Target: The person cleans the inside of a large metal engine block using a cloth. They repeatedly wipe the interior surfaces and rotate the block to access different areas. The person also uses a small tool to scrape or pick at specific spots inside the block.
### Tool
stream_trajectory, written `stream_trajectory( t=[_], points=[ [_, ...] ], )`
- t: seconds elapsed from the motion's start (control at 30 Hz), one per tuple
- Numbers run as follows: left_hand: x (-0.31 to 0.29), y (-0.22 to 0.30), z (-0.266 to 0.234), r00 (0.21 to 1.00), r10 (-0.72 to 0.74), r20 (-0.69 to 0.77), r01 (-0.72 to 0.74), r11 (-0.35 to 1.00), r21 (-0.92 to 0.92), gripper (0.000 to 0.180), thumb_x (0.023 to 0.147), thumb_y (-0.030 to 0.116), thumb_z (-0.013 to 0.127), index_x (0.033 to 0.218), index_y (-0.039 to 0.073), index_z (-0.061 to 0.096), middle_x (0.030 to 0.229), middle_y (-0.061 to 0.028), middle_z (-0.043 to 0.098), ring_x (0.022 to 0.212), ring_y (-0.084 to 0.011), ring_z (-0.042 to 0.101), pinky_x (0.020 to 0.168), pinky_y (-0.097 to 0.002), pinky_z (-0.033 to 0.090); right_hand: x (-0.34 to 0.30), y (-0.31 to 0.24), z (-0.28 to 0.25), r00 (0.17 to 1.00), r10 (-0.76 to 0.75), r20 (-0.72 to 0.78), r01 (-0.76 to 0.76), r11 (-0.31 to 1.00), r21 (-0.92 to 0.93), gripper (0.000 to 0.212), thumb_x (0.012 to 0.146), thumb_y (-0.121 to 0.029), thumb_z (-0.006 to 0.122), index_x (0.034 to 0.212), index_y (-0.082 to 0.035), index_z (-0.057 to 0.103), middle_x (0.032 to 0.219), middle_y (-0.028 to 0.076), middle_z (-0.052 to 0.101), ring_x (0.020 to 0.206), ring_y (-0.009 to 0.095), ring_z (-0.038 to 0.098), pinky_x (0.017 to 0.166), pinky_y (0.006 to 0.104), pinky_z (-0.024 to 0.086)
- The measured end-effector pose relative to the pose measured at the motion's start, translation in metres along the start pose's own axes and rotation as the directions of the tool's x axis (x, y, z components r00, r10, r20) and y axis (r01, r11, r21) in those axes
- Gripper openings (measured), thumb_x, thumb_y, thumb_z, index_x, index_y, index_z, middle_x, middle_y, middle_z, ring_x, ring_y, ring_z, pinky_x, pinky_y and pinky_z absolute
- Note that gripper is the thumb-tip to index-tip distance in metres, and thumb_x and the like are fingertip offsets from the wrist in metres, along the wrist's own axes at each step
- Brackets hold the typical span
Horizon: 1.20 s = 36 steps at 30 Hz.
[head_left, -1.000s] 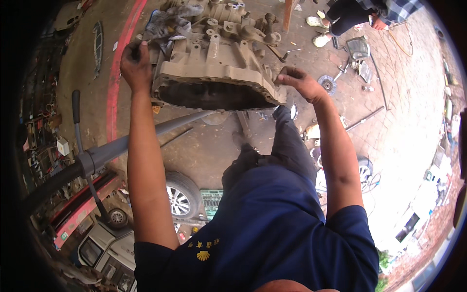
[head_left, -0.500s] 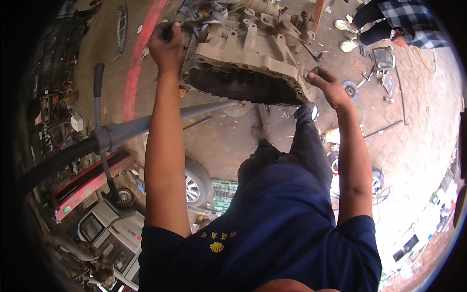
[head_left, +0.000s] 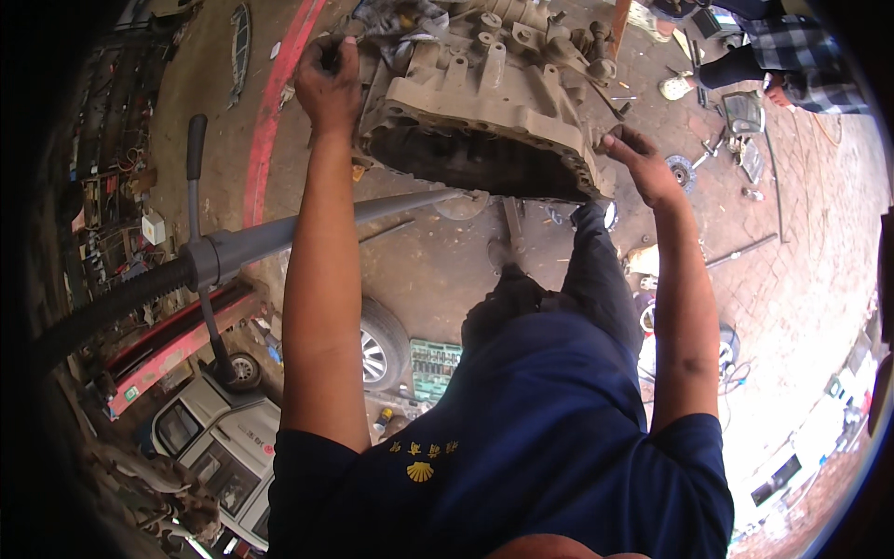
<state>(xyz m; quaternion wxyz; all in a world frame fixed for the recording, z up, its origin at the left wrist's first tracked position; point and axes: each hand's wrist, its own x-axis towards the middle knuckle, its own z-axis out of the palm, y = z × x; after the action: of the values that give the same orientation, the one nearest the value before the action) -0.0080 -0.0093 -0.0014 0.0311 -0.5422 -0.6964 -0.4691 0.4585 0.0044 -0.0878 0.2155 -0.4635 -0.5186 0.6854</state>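
Observation:
A dusty grey metal gearbox (head_left: 447,101) hangs in front of me at the top of the view. The wide, dark mouth of its bell housing faces my body. My left hand (head_left: 331,86) is closed round its left edge, thumb up, beside a crumpled grey cloth (head_left: 402,26) lying on top. At the right rim of the housing, my right hand (head_left: 644,160) has its fingers curled against the metal; its fingertips are partly hidden. What bears the gearbox from below is hidden.
A grey pole (head_left: 251,250) with a black-gripped lever (head_left: 194,154) crosses at left. Behind it lie a red beam (head_left: 182,359) and a wheel (head_left: 377,347). A green socket set (head_left: 433,368) lies near my legs. At upper right, another person's checked sleeve (head_left: 801,51) is near a clutch disc (head_left: 682,172).
The view has shifted slightly, moving most things a little rightward. Both hands keep their places on the gearbox. The other person at upper right has shifted their feet and arm.

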Motion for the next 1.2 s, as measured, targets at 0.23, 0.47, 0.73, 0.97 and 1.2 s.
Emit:
stream_trajectory(
  t=[0.23, 0.47, 0.73, 0.97, 1.2],
  points=[
    [0.0, 0.003, 0.003, 0.998, -0.067, -0.018, 0.065, 0.995, -0.079, 0.032, 0.088, 0.033, 0.074, 0.09, 0.001, 0.073, 0.084, -0.0134, 0.074, 0.079, -0.0296, 0.071, 0.077, -0.0398, 0.054, -0.005, -0.001, 0.013, 0.99, -0.002, -0.141, 0.007, 0.999, 0.033, 0.036, 0.099, -0.032, 0.07, 0.115, 0.0, 0.067, 0.107, 0.003, 0.069, 0.104, 0.014, 0.062, 0.098, 0.0309, 0.047],
    [0.0, -0.003, 0.002, 0.999, -0.042, -0.007, 0.042, 0.999, -0.019, 0.028, 0.092, 0.028, 0.072, 0.094, 0.0, 0.073, 0.084, -0.0098, 0.073, 0.078, -0.0214, 0.069, 0.076, -0.0345, 0.053, -0.014, -0.004, 0.008, 0.999, 0.03, 0.02, -0.031, 0.999, 0.037, 0.03, 0.1, -0.032, 0.07, 0.11, -0.003, 0.069, 0.105, 0.0, 0.067, 0.102, 0.011, 0.06, 0.097, 0.028, 0.046],
    [0.001, 0.0, 0.001, 1.0, -0.03, -0.001, 0.03, 0.999, -0.024, 0.028, 0.094, 0.027, 0.072, 0.095, -0.001, 0.072, 0.085, -0.009, 0.073, 0.079, -0.0187, 0.068, 0.077, -0.033, 0.053, -0.011, 0.001, 0.003, 0.997, 0.051, 0.051, -0.054, 0.996, 0.066, 0.025, 0.1, -0.029, 0.069, 0.102, -0.005, 0.068, 0.099, -0.002, 0.066, 0.098, 0.009, 0.058, 0.094, 0.0263, 0.045],
    [0.0, 0.001, 0.001, 1.0, -0.027, -0.005, 0.027, 1.0, -0.013, 0.028, 0.093, 0.028, 0.072, 0.096, -0.001, 0.072, 0.086, -0.0095, 0.074, 0.08, -0.0196, 0.068, 0.078, -0.0334, 0.053, -0.004, 0.002, 0.007, 0.996, -0.073, -0.054, 0.074, 0.997, 0.016, 0.027, 0.1, -0.029, 0.069, 0.103, -0.002, 0.067, 0.098, 0.0, 0.066, 0.098, 0.011, 0.059, 0.094, 0.0263, 0.045],
    [-0.001, 0.0, 0.0, 0.999, -0.046, 0.001, 0.046, 0.999, -0.007, 0.028, 0.093, 0.027, 0.072, 0.096, -0.001, 0.072, 0.087, -0.009, 0.073, 0.08, -0.0189, 0.068, 0.077, -0.0329, 0.053, -0.004, 0.002, 0.011, 0.995, -0.021, -0.096, 0.029, 0.997, 0.076, 0.032, 0.1, -0.03, 0.07, 0.11, 0.0, 0.069, 0.099, 0.002, 0.067, 0.094, 0.012, 0.059, 0.091, 0.0281, 0.046]
  ],
)
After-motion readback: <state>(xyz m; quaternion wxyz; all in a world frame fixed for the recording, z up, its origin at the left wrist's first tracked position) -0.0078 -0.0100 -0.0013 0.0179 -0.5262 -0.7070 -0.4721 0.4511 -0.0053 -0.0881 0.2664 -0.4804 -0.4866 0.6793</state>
